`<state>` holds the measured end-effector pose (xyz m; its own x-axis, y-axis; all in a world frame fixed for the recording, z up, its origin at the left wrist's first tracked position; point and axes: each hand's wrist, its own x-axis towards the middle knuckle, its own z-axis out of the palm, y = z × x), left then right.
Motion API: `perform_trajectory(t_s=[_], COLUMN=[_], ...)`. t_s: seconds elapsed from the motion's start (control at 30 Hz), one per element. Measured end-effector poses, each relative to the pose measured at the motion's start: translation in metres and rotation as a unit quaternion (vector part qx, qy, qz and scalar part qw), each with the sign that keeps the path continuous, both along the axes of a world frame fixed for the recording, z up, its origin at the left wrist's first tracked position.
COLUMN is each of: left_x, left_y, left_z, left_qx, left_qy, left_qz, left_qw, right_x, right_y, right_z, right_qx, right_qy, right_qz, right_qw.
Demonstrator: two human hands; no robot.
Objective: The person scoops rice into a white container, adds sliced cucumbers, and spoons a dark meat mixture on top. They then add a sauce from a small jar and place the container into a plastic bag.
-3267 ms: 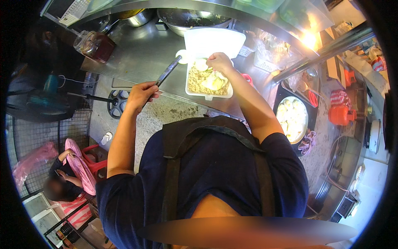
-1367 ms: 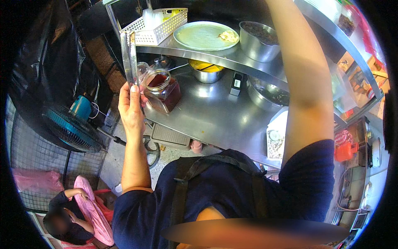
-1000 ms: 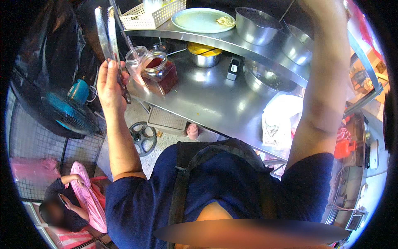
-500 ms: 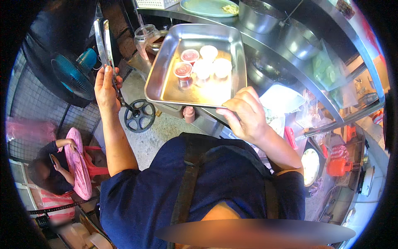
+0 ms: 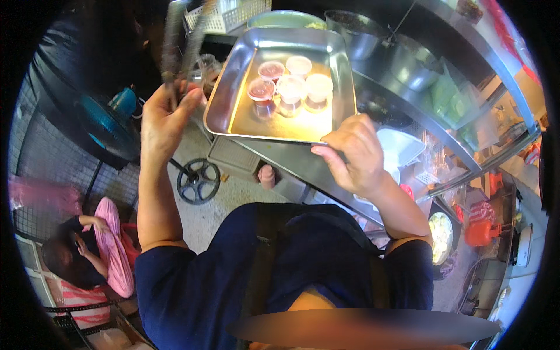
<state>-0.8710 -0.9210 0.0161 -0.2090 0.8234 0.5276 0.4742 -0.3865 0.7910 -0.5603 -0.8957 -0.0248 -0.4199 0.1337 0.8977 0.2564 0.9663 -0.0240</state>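
Two hands (image 5: pixel 354 154), tray (image 5: pixel 245 121), tongs (image 5: pixel 172 51) pointing lengthwise away from body (image 5: pixel 318 256)

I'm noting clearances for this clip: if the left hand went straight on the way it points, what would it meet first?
The tongs in the left hand lead, and the perforated white basket looks first, though blur and unclear depth mean they might pass it.

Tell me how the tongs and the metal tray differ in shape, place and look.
The tongs are long and narrow; the tray is broad and shallow. The left hand holds the tongs, the right hand the tray's near edge. The tongs look blurred, while the tray is sharper and carries five small cups. Both look metallic.
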Motion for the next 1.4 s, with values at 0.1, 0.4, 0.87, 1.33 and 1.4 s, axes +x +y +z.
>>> perform_trajectory(t_s=[0.1, 0.4, 0.87, 1.33, 1.4], left_x=[-0.040, -0.088, -0.157, -0.134, -0.128], left_y=[0.000, 0.029, 0.068, 0.100, 0.102], left_z=[0.002, -0.040, -0.151, -0.211, -0.206], left_qx=[0.039, -0.028, -0.157, -0.311, -0.328], left_qy=[-0.051, -0.064, -0.178, -0.142, -0.132], left_qz=[-0.004, 0.034, 0.021, -0.038, -0.051], left_qw=[0.998, 0.997, 0.971, 0.939, 0.934], right_x=[-0.011, -0.064, -0.107, -0.077, -0.073], right_y=[-0.002, 0.040, 0.218, 0.318, 0.322], right_z=[0.064, 0.232, 0.252, 0.345, 0.349], right_qx=[0.092, 0.082, -0.028, -0.467, -0.454], right_qy=[0.002, 0.060, 0.078, -0.154, -0.207], right_qz=[-0.020, -0.172, -0.278, -0.322, -0.336], right_qw=[0.996, 0.980, 0.957, 0.809, 0.799])
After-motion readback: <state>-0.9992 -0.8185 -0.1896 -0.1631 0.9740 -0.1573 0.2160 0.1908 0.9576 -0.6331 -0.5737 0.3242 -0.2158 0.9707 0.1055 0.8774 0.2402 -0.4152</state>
